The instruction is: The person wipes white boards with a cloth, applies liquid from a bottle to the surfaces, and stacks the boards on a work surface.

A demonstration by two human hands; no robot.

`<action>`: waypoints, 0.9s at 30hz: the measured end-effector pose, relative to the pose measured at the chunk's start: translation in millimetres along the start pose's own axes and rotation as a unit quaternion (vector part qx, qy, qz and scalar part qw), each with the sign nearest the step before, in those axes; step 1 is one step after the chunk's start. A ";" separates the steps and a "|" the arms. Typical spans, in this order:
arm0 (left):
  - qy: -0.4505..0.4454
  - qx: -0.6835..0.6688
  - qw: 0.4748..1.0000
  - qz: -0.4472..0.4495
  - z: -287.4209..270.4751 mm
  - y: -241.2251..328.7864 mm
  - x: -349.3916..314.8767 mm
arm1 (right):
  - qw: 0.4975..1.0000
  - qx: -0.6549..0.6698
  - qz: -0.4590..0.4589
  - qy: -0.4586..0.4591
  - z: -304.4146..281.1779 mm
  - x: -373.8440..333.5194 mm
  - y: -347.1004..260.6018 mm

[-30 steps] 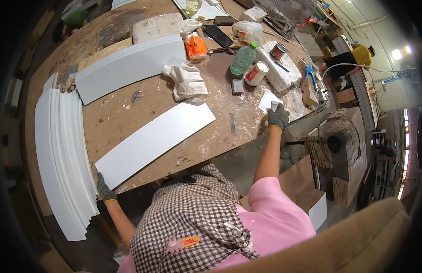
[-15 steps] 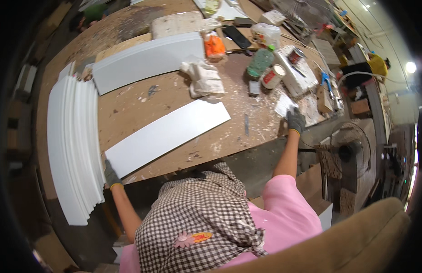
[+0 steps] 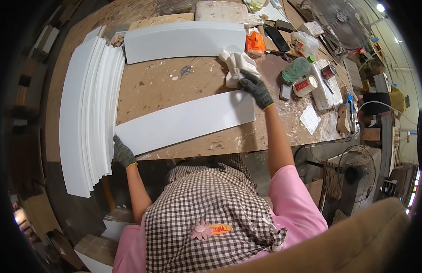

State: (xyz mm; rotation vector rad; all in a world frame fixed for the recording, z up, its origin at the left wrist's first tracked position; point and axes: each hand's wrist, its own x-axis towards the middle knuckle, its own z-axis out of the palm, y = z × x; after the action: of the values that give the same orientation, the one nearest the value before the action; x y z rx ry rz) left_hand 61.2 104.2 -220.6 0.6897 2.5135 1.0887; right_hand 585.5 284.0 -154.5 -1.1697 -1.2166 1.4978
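Note:
A long white board [image 3: 188,120] lies slantwise on the worktable in front of me. My left hand [image 3: 124,152], in a dark grey knit glove, holds its left end, with the fingers along the end edge beside a row of stacked white boards [image 3: 85,109]. My right hand [image 3: 257,90], gloved alike, is over the board's right end. Its fingers reach out onto a crumpled white cloth [image 3: 236,63]; a grip on the cloth does not show. Behind lies another stack of white boards [image 3: 183,43].
Right of the cloth stand an orange packet [image 3: 255,42], a green bottle [image 3: 296,69], a white tub [image 3: 305,85] and a dark can [image 3: 328,71] on a white block. A paper sheet [image 3: 310,119] lies near the table's right front. A fan [image 3: 356,175] stands beyond that edge.
My right hand has moved left from the paper sheet to the cloth. My left hand stays at the board's left end. The whole view has shifted.

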 end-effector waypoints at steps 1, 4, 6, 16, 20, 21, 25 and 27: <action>-0.002 0.004 1.000 -0.016 0.3 5.6 -1.7 | 0.995 -0.092 -0.049 0.005 -6.7 6.6 -5.6; 0.004 0.004 1.000 -0.019 0.6 2.0 -2.0 | 0.969 -0.241 -0.048 -0.027 -27.1 11.2 -24.2; 0.019 0.004 1.000 0.006 -0.8 -1.1 -3.4 | 0.953 -0.297 0.001 -0.064 -26.4 8.6 -35.7; 0.018 0.020 1.000 0.012 3.3 -4.9 -0.3 | 0.844 -0.494 -0.164 -0.133 -18.3 -6.1 -45.9; 0.031 -0.008 0.999 0.013 2.7 -5.3 -1.1 | 0.827 -0.518 -0.160 -0.150 -15.6 -4.0 -39.6; 0.033 -0.001 0.999 0.019 2.5 -3.4 -1.3 | 0.827 -0.517 -0.160 -0.150 -15.4 -2.7 -41.0; 0.035 0.005 0.999 0.019 2.0 3.0 -8.0 | 0.805 -0.550 -0.160 -0.154 -15.0 -2.9 -45.8; 0.049 -0.001 0.998 0.045 1.8 3.9 -9.6 | 0.808 -0.550 -0.145 -0.157 -13.6 -2.5 -47.6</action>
State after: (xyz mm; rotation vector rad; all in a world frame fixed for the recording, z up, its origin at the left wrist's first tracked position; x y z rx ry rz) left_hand 71.2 102.3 -217.9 0.7742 2.5842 1.1825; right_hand 602.0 291.6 -108.5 -1.3287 -2.5390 0.6753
